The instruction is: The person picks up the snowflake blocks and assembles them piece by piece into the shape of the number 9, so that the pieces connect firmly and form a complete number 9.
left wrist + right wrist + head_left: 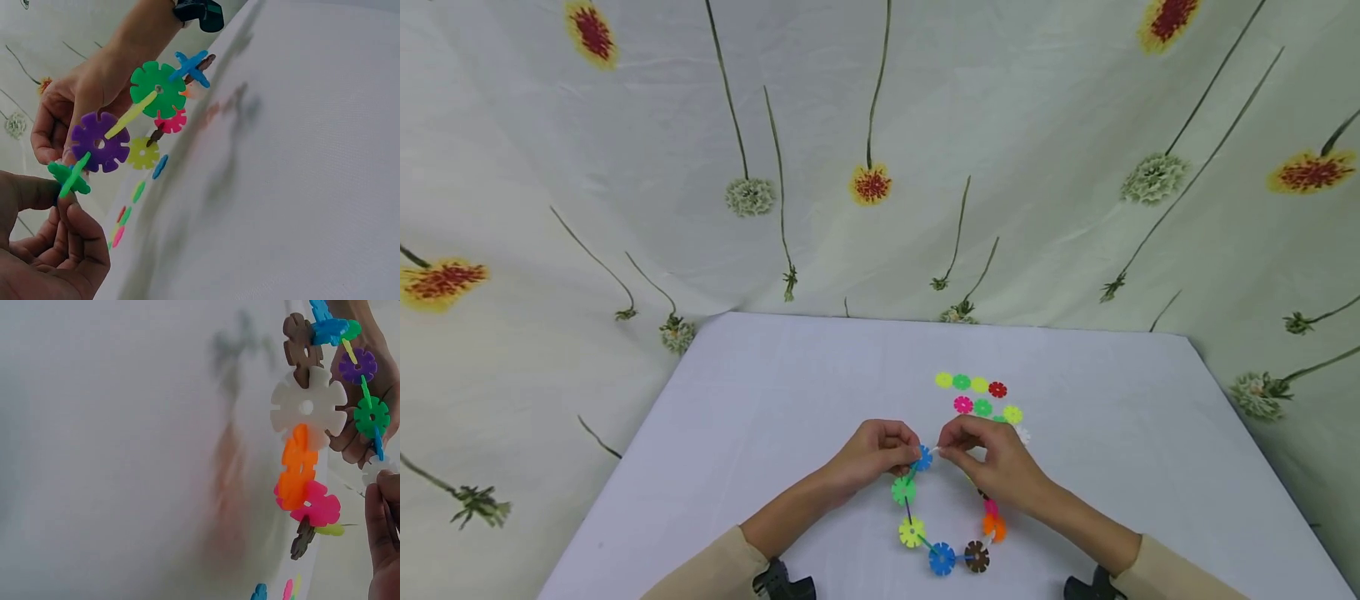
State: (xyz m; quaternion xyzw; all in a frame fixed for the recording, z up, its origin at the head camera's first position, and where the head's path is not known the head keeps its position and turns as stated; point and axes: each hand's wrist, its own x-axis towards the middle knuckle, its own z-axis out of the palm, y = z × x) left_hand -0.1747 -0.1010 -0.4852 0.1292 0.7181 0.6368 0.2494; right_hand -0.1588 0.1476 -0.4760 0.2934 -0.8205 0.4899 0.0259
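Both hands hold up a chain of slotted plastic flower discs over the table. My left hand (880,450) pinches a blue disc (923,457) at one end, just above a green disc (903,490). Facing it, my right hand (988,462) pinches a white disc (378,470) between thumb and fingertips, right at the blue disc's edge. The chain sags below in a loop: a purple disc (100,142), a yellow-green disc (912,532), another blue disc (942,558), a brown disc (977,557), an orange disc (995,527) and a pink disc (315,504). The right hand partly hides the loop's right side.
Loose discs lie in rows on the white table (775,375) beyond the hands, among them a red disc (997,389) and a pink loose disc (963,404). A flower-printed cloth (1000,125) hangs behind the table. Black wrist devices (784,581) sit near the sleeves.
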